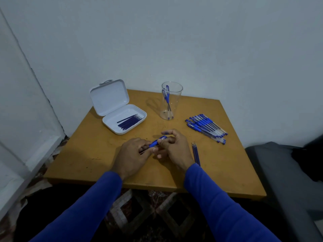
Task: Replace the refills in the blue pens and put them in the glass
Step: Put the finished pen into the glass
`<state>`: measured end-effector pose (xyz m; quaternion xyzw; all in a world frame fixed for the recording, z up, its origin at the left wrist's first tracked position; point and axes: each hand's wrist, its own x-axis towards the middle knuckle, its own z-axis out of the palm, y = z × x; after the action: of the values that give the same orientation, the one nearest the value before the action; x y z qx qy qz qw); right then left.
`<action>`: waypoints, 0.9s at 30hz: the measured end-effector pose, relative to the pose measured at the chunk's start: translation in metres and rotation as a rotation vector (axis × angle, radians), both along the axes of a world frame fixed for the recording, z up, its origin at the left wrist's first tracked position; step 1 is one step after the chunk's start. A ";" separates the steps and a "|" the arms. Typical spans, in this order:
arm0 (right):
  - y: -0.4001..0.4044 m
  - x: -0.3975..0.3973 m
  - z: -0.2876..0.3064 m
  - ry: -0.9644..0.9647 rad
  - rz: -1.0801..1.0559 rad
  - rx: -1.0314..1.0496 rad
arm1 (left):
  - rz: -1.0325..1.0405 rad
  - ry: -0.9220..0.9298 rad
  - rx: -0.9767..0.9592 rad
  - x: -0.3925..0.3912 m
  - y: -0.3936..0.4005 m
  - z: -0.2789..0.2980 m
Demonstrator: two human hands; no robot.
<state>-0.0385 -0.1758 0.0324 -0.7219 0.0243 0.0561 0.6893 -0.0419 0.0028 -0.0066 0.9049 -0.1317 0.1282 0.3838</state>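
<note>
A blue pen [157,141] is held between both hands over the middle of the wooden table [97,154]. My left hand [132,154] grips its rear part, and my right hand [173,147] pinches the blue grip end. A clear glass [175,102] at the back holds two blue pens. A pile of several blue pens [206,127] lies at the right. The open white case [122,110] at the back left contains several dark blue refills [129,121]. A few loose refills [196,153] lie beside my right wrist.
The table stands in a corner against a pale wall. A dark grey seat [283,180] is at the right of the table. Patterned floor tiles [148,212] show below the front edge.
</note>
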 end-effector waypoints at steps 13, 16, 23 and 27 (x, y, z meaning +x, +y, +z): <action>-0.024 0.071 0.105 -0.749 -0.315 -0.482 | -0.120 0.038 0.295 0.069 -0.035 0.005; -0.027 0.094 0.126 -0.794 -0.341 -0.463 | -0.130 0.057 0.332 0.086 -0.047 0.005; -0.029 0.145 0.137 -0.781 -0.334 -0.551 | -0.129 0.090 0.387 0.110 -0.062 -0.003; -0.033 0.165 0.121 -0.650 -0.248 -0.678 | -0.105 0.071 0.415 0.111 -0.063 -0.008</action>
<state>0.1265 -0.2085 0.1536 -0.8777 -0.0894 -0.2658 0.3886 0.0693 -0.0598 -0.0144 0.9604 -0.1885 0.0465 0.2000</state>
